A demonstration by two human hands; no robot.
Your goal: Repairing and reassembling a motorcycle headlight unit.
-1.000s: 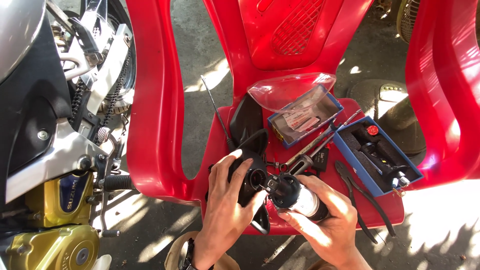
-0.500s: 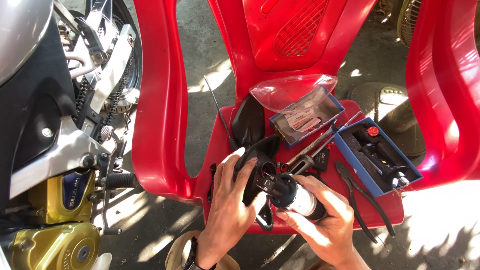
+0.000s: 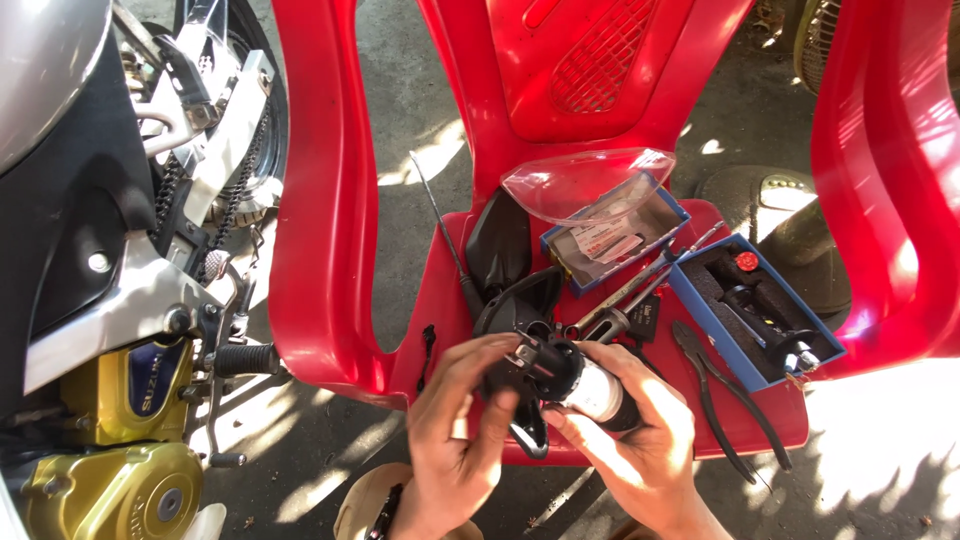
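Observation:
Over the seat of a red plastic chair (image 3: pixel 470 290), my right hand (image 3: pixel 640 440) grips a cylindrical part (image 3: pixel 590 385) with a black end and a silver-white body. My left hand (image 3: pixel 455 430) has its fingers on that part's black end and on a black housing (image 3: pixel 520 320) beneath it. A screwdriver (image 3: pixel 440 230) with a long thin shaft lies on the seat just behind my left hand. Black pliers (image 3: pixel 725 395) lie to the right of my right hand.
On the seat lie a blue box (image 3: pixel 760 310) holding black parts with a red button, a second box (image 3: pixel 610 245) under a clear plastic cover (image 3: pixel 585 185), and metal tools (image 3: pixel 640 285). A motorcycle (image 3: pixel 110 300) with a gold engine stands at left. Another red chair (image 3: pixel 890 170) is at right.
My left hand has shifted its fingers from around the black housing onto the black end of the cylindrical part. My right hand keeps its hold in nearly the same spot.

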